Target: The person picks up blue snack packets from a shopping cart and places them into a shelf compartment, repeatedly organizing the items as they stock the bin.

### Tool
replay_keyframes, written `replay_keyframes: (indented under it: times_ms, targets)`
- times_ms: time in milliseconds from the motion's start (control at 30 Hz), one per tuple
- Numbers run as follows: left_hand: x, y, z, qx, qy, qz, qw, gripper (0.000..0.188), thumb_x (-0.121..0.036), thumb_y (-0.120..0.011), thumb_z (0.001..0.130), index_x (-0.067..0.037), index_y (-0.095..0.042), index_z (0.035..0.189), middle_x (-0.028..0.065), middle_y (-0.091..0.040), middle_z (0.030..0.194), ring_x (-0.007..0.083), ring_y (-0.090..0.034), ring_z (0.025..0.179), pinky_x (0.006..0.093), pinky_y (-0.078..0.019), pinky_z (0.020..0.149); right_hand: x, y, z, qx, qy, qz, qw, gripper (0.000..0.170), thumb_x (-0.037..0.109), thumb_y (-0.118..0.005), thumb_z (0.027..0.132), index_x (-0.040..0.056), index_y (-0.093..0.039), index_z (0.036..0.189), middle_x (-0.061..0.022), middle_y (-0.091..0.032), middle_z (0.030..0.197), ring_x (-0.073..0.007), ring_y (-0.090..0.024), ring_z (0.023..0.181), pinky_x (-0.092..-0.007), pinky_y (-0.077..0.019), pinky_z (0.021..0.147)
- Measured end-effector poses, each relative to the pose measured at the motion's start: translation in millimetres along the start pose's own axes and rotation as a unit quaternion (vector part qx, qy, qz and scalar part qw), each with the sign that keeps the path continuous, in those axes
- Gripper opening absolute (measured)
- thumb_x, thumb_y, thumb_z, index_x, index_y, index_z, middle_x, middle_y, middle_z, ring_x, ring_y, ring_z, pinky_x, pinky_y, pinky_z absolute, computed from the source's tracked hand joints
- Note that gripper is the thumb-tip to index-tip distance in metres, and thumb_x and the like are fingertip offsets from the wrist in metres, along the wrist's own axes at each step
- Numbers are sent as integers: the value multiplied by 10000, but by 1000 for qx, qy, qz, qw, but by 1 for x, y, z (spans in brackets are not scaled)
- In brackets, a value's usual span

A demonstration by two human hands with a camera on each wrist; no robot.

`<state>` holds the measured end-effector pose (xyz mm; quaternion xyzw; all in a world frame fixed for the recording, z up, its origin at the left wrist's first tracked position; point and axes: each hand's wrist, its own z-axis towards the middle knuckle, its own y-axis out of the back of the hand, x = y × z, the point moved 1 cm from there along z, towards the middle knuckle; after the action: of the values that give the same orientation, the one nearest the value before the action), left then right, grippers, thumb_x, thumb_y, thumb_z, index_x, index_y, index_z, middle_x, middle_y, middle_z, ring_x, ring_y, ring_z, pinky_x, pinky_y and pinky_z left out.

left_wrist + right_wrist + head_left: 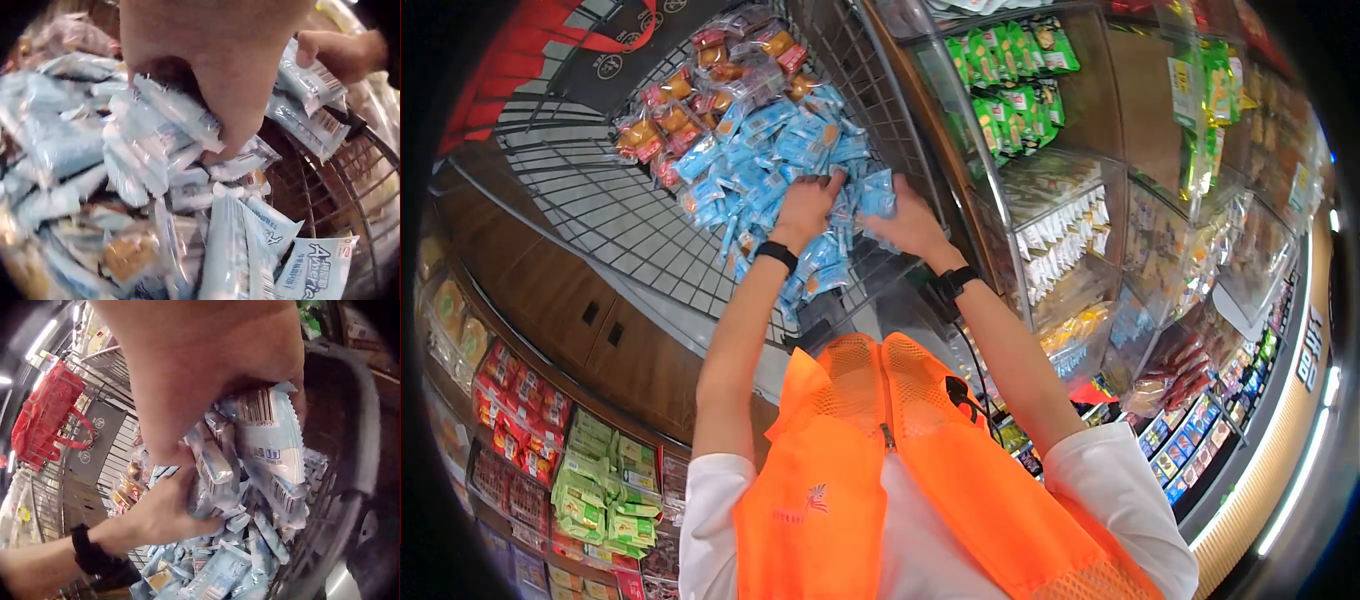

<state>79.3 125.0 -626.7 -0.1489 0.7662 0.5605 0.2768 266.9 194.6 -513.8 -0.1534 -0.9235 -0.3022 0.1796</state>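
Observation:
Many small light-blue packets (750, 150) are heaped in a wire shopping cart. The left hand (808, 208) reaches into the heap, its fingers curled round packets (178, 115) in the left wrist view. Beside it, the right hand (912, 222) grips several blue packets (265, 434), which show under its palm in the right wrist view. The two hands are close together over the cart's near right part. Parts of both hands' fingers are hidden by packets.
Red-and-clear packs of round brown food (670, 115) lie at the cart's far end. Wire sides (600, 195) surround the heap. Clear shelf bins with green packs (1015, 110) stand at the right, and shelves with green packs (605, 490) at the lower left.

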Motion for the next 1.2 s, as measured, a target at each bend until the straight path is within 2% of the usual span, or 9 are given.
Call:
replay_keyframes:
  times_ms: [200, 400, 467, 567, 633, 800, 967, 1067, 1200]
  targets:
    - [11, 2, 2, 49, -70, -55, 995, 680, 43, -670, 713, -127, -508, 1352, 152, -633, 1168, 338, -616, 1115, 449, -547, 849, -15, 15, -31, -31, 68, 193, 978, 798, 368, -727, 788, -56, -418, 1388, -275, -659, 1149, -379, -665, 1079, -413, -505, 922]
    - [-20, 55, -24, -2, 104, -312, 944, 861, -81, -728, 825, -175, -277, 1552, 215, -467, 1463, 410, -498, 1295, 471, -447, 1040, 15, 34, -71, 20, 27, 393, 919, 524, 149, -605, 906, -1, -398, 1364, -68, -543, 1164, -159, -541, 1077, -319, -430, 970]
    - [-38, 74, -33, -52, 142, -398, 905, 857, -104, -730, 823, -175, -295, 1558, 186, -415, 1526, 360, -484, 1339, 421, -422, 1074, 18, 35, -78, -22, 45, 450, 892, 520, 139, -597, 906, -11, -378, 1353, -78, -523, 1177, -165, -539, 1091, -320, -430, 975]
    - [-57, 91, -54, 20, 233, -700, 675, 819, -123, -726, 814, -179, -356, 1543, 117, -384, 1544, 262, -477, 1334, 359, -400, 1080, 33, 48, -90, -29, 74, 442, 893, 536, 130, -588, 904, -16, -333, 1352, -96, -481, 1208, -170, -516, 1131, -326, -423, 989]
    - [-89, 118, -60, 5, 228, -719, 657, 783, -38, -725, 773, -177, -437, 1488, 63, -447, 1449, 196, -521, 1222, 328, -452, 1003, 29, 47, -88, -40, 117, 396, 910, 534, 127, -590, 901, -21, -336, 1347, -90, -477, 1206, -173, -515, 1133, -320, -429, 979]
    - [-139, 158, -56, -2, 202, -661, 723, 864, -14, -784, 697, -171, -414, 1462, 89, -544, 1287, 193, -558, 1122, 325, -493, 923, 66, 70, -115, 16, 139, 465, 874, 462, 108, -581, 899, 1, -435, 1324, -37, -508, 1183, -142, -541, 1097, -293, -446, 949]
    - [-166, 185, -38, -99, 190, -570, 793, 885, -9, -833, 626, -99, -432, 1410, 108, -532, 1319, 224, -533, 1185, 351, -446, 1018, 74, 89, -131, 40, 113, 518, 847, 638, 142, -612, 925, 24, -338, 1488, -44, -555, 1277, -121, -542, 1120, -298, -463, 937]
    - [-172, 188, -26, -146, 153, -609, 765, 884, -8, -835, 624, -105, -436, 1407, 105, -494, 1383, 230, -515, 1229, 359, -436, 1044, 81, 101, -144, -21, 185, 523, 832, 643, 147, -642, 925, 24, -344, 1482, -32, -567, 1249, -119, -545, 1131, -304, -459, 950]
    - [-175, 201, -23, -131, 117, -648, 741, 873, 95, -728, 685, -140, -407, 1463, 96, -552, 1307, 191, -645, 982, 304, -552, 780, 92, 107, -157, -62, 242, 593, 766, 576, 87, -638, 924, 38, -392, 1443, -42, -597, 1225, -143, -576, 1129, -309, -459, 969]
